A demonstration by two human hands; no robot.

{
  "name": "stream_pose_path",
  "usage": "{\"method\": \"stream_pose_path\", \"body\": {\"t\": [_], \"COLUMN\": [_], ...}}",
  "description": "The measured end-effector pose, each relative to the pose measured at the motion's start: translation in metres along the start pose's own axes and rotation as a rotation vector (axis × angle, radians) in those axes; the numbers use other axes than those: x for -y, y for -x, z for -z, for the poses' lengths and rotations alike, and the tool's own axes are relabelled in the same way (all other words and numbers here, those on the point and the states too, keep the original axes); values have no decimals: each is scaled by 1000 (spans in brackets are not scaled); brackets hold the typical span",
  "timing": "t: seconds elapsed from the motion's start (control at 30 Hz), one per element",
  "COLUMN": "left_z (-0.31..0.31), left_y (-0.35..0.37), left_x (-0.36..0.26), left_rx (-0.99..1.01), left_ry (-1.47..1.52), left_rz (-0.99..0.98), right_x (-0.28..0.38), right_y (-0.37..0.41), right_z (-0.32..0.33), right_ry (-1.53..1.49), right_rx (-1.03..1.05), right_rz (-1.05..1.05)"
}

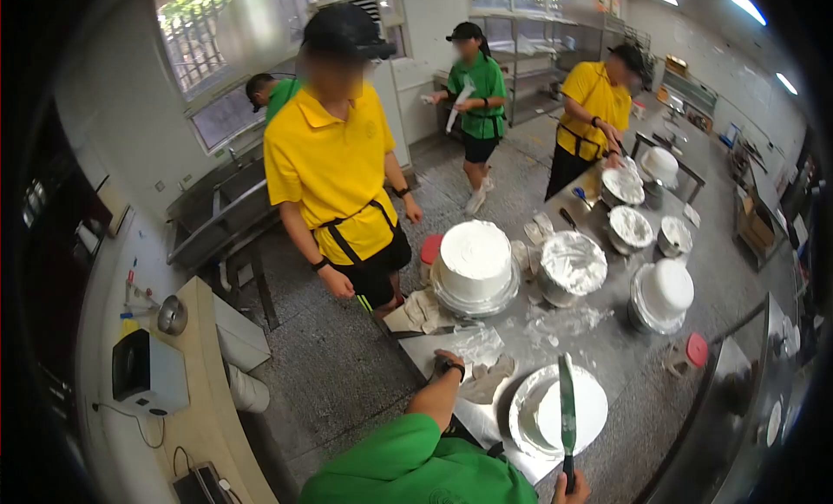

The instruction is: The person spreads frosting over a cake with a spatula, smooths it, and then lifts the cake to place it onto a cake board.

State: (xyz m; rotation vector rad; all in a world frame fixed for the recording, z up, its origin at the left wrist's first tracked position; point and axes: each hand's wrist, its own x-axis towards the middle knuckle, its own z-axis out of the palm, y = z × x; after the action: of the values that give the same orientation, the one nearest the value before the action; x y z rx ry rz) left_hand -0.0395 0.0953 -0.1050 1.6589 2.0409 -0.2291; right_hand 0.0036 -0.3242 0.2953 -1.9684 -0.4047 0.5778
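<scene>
My right hand grips the black handle of a long spatula, whose blade points up the view across a white frosted cake. The cake sits on a round stand near the table's front edge. My left arm reaches out to the left of it. Beyond a dark wristband, my left hand is at the table edge, beside a crumpled beige cloth; its fingers are too small and hidden to read. Whether the blade touches the cake is unclear.
A taller white cake stands across the metal table, near a bowl of cream and another cake. One person in yellow stands at the left corner; another works at the far end. A red-topped container is at right.
</scene>
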Motion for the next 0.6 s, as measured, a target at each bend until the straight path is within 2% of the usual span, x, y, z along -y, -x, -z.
{"method": "stream_pose_path", "body": {"t": [0.03,0.1,0.17,0.2,0.23,0.27,0.3,0.37,0.4,0.43,0.47,0.5,0.53,0.6], "left_z": [2,10,11,11,-19,-13,-10,-30,-14,-28,-46,-27,-27,-25], "left_y": [7,11,12,14,-23,-21,-14,-43,-4,-23,-36,-20,-27,-47], "left_x": [0,4,1,-3,-5,-10,-9,5,-12,-18,-16,-17,-9,7], "left_rx": [-12,48,29,21,67,14,-35,-6,-119,-226,-147,-92,-89,176], "left_ry": [268,330,377,404,547,505,458,363,216,-734,-365,0,2,518], "left_rz": [93,123,143,148,271,245,225,182,130,14,46,104,110,146], "right_x": [-10,-40,-75,-82,-87,-100,-84,-67,-57,-47,-42,-41,-42,-44], "right_y": [1,5,-1,-5,-5,-6,-4,0,-1,-1,-2,-2,-2,-3], "right_z": [2,10,17,22,26,24,22,24,24,25,25,25,25,24], "right_ry": [19,44,226,245,266,213,182,140,156,176,192,197,168,137], "right_rx": [-27,-60,-76,-47,-15,-72,-96,-86,-88,-88,-87,-85,-77,-61], "right_rz": [11,30,160,117,71,160,208,152,160,215,270,275,266,258]}}
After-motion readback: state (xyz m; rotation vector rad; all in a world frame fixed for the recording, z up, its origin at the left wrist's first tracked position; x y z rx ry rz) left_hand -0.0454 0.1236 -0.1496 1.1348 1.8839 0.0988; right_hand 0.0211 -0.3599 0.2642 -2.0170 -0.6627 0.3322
